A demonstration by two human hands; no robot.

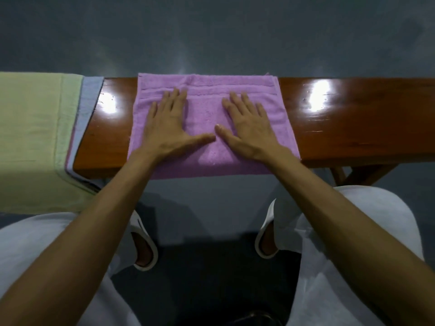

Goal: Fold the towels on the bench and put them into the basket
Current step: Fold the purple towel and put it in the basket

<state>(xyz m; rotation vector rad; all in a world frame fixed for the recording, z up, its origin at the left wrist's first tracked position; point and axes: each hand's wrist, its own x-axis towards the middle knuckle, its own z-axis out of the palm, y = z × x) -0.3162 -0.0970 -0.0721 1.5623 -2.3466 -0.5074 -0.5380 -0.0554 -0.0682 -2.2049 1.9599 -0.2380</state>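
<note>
At the left end of the bench [353,118], a pile of towels [30,137] is draped, with a green one on top. The purple towel [204,128], folded in the middle of the bench, is pressed flat by the left hand [169,127] and the right hand [247,128], fingers straight, nothing gripped. Its near edge hangs over, so it could slip off if pushed forward unevenly; the basket is not seen.

Purple towel [207,109]: folded rectangle, centre of frame, laid across the brown wooden tabletop [353,123], its near edge overhanging slightly.
Left grip [168,123], right grip [249,125]: palms flat on the towel, fingers straight and spread, thumb tips nearly meeting.
Green towel [30,137]: left of frame, draped over the tabletop end, on top of a blue towel [90,95].
White slippers [143,243]: lower centre, on grey floor [211,31].
</note>
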